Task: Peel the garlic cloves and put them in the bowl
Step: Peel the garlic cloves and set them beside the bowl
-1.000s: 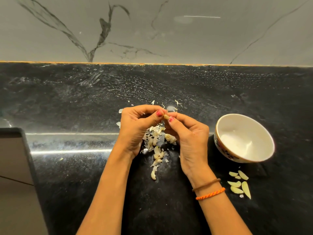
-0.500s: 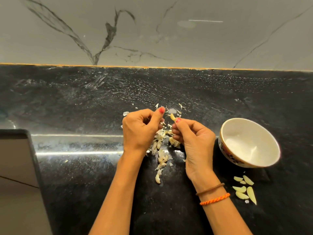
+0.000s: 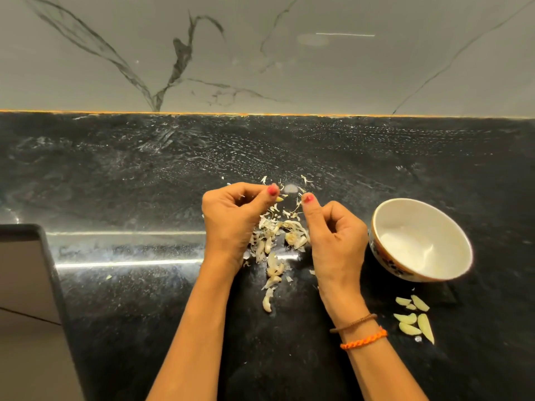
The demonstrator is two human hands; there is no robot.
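A small garlic clove is pinched at the tip of the left hand, held above the pile of skins and cloves on the black counter. The right hand is just beside it, fingers curled; whether it holds a scrap of skin I can't tell. The white bowl sits to the right, with peeled cloves lying on the counter near it.

Garlic clove mostly hidden behind left hand thumb; only its tip shows. Right hand fingertips curled under, contents unreadable. Dark tray cut off at left edge.
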